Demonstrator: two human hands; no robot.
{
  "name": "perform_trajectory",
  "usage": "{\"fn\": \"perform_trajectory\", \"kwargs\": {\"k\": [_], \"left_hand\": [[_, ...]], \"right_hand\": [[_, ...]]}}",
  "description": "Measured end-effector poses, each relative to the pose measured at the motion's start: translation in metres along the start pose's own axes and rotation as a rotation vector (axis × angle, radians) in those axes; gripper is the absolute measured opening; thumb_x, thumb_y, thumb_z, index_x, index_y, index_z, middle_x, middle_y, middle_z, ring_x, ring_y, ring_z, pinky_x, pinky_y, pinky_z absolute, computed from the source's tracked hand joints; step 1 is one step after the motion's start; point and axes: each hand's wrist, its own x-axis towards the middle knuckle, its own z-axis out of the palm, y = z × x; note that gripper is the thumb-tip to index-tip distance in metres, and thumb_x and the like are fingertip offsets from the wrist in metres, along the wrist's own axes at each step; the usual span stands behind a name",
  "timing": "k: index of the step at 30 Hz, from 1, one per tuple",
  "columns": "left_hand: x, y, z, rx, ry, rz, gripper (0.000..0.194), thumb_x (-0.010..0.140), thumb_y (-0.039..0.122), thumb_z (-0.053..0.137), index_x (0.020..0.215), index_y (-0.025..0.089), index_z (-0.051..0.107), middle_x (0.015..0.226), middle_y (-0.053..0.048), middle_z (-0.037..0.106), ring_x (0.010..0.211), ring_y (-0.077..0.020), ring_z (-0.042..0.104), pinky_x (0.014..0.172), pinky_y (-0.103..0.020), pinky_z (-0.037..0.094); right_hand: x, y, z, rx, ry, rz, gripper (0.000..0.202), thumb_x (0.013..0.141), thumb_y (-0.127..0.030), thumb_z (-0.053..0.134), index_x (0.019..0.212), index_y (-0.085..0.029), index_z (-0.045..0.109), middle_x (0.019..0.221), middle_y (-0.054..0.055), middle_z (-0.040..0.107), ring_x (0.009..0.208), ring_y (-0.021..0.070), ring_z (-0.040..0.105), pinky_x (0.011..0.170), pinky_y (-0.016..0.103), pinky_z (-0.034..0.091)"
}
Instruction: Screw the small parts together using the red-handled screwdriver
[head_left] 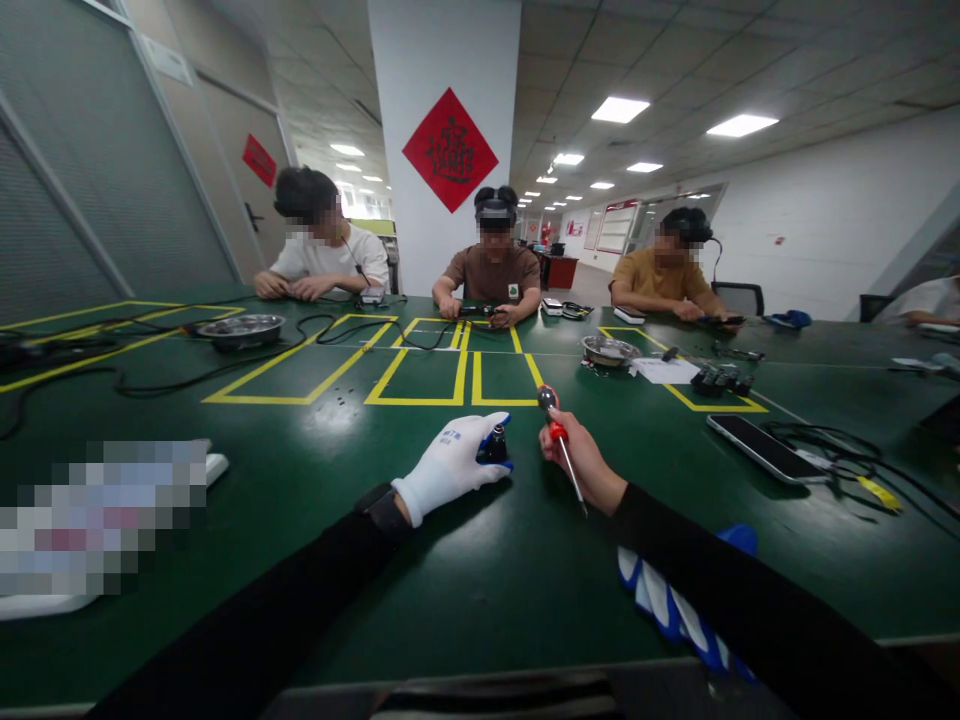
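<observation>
My left hand (454,458), in a white glove with blue fingertips, is closed around a small black part (495,446) with a metallic tip on top. What kind of part it is I cannot make out. My bare right hand (576,458) grips a screwdriver (550,405) by its red and black handle. The screwdriver's metal shaft slants down toward me, its tip apart from the black part. Under my right forearm lies a white and blue glove (667,600), partly hidden by the sleeve.
Yellow tape rectangles mark the green table (375,620). A phone (765,448) and cables (855,450) lie at right. Metal bowls (611,352), paper (664,371) and black parts (720,382) stand farther back. A blurred white object (105,520) lies at left. Several people sit opposite.
</observation>
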Motion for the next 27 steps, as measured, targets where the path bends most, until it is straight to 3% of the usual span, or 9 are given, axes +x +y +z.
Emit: {"fn": "perform_trajectory", "kwargs": {"k": [3, 9, 13, 17, 22, 24, 27], "left_hand": [[-0.003, 0.000, 0.001, 0.013, 0.002, 0.032, 0.071, 0.076, 0.034, 0.069, 0.141, 0.019, 0.044, 0.132, -0.012, 0.058, 0.124, -0.0288, 0.052, 0.109, -0.043, 0.037], [-0.005, -0.002, 0.000, 0.031, 0.050, -0.034, 0.089, 0.073, 0.049, 0.071, 0.147, 0.018, 0.034, 0.141, -0.016, 0.049, 0.132, -0.0337, 0.044, 0.112, -0.049, 0.032], [-0.003, -0.001, -0.005, -0.061, -0.009, 0.006, 0.086, 0.076, 0.040, 0.070, 0.149, 0.019, 0.030, 0.143, -0.015, 0.048, 0.131, -0.0297, 0.046, 0.111, -0.044, 0.034], [-0.006, 0.000, -0.015, -0.129, -0.039, -0.006, 0.088, 0.074, 0.034, 0.071, 0.150, 0.019, 0.029, 0.138, -0.014, 0.053, 0.128, -0.0293, 0.049, 0.111, -0.044, 0.036], [-0.010, -0.007, -0.028, -0.299, -0.027, -0.031, 0.085, 0.078, 0.040, 0.067, 0.150, 0.020, 0.028, 0.133, -0.013, 0.056, 0.121, -0.0297, 0.053, 0.108, -0.046, 0.038], [-0.008, -0.018, -0.031, -0.474, 0.078, -0.048, 0.071, 0.089, 0.044, 0.051, 0.150, 0.016, 0.028, 0.127, -0.014, 0.059, 0.114, -0.0267, 0.059, 0.104, -0.045, 0.043], [-0.001, -0.044, -0.029, -0.673, 0.392, -0.177, 0.065, 0.093, 0.051, 0.040, 0.144, 0.012, 0.036, 0.116, -0.014, 0.065, 0.107, -0.0253, 0.063, 0.103, -0.045, 0.044]], "right_hand": [[-0.001, -0.006, 0.000, 0.141, 0.028, 0.021, 0.040, 0.079, -0.048, 0.057, 0.053, -0.019, 0.048, 0.054, -0.002, 0.049, 0.048, 0.0097, 0.041, 0.049, 0.024, 0.036], [0.005, -0.010, -0.013, 0.286, 0.264, -0.017, 0.036, 0.081, -0.051, 0.056, 0.062, -0.021, 0.050, 0.055, -0.003, 0.052, 0.044, 0.0101, 0.040, 0.045, 0.025, 0.036], [0.009, -0.011, -0.017, 0.307, 0.215, -0.034, 0.040, 0.080, -0.059, 0.059, 0.078, -0.019, 0.064, 0.066, -0.001, 0.059, 0.050, 0.0107, 0.048, 0.046, 0.025, 0.040], [0.008, -0.015, -0.016, 0.313, 0.144, -0.163, 0.041, 0.077, -0.059, 0.063, 0.086, -0.020, 0.068, 0.060, -0.004, 0.048, 0.048, 0.0084, 0.040, 0.043, 0.022, 0.036], [0.007, -0.014, -0.015, 0.264, 0.227, -0.214, 0.033, 0.071, -0.045, 0.073, 0.091, -0.019, 0.070, 0.055, -0.008, 0.040, 0.044, 0.0059, 0.033, 0.038, 0.020, 0.027], [0.007, -0.011, -0.015, 0.240, 0.222, -0.169, 0.033, 0.068, -0.037, 0.076, 0.094, -0.019, 0.070, 0.056, -0.008, 0.045, 0.044, 0.0049, 0.035, 0.039, 0.018, 0.028], [0.008, -0.008, -0.016, 0.140, 0.148, -0.064, 0.035, 0.065, -0.033, 0.078, 0.096, -0.018, 0.070, 0.057, -0.007, 0.051, 0.045, 0.0045, 0.040, 0.042, 0.017, 0.032]]}}
